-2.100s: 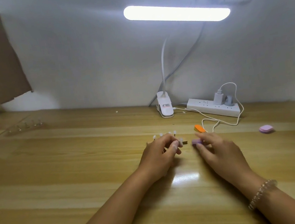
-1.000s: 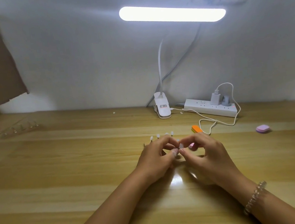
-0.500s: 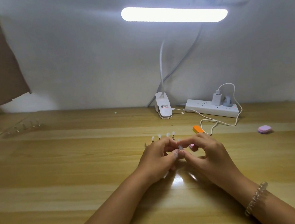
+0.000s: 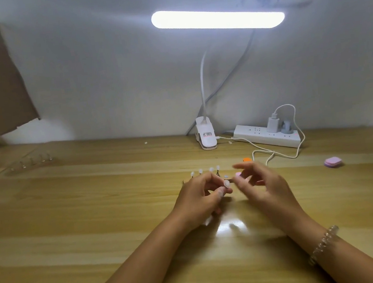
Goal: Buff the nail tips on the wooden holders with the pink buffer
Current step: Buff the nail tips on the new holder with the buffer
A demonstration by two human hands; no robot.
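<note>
Mid-buffing, apparently. Pinching small white oval nail tip on wooden holder [image 4: 226, 184] in left hand [image 4: 200, 200]; gripping small pink buffer [image 4: 238, 174] in blurred right hand [image 4: 265, 187], just right of that pinch, not touching. Next: close gap, stroke lightly.

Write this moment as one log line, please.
left hand: pinches one mounted nail tip | right hand: pinches pink buffer beside it, blurred | row of tips: standing behind

White nail tips [image 4: 200, 171] stand upright in a row, pink buffer [image 4: 238, 174] just beside their right end.
</note>
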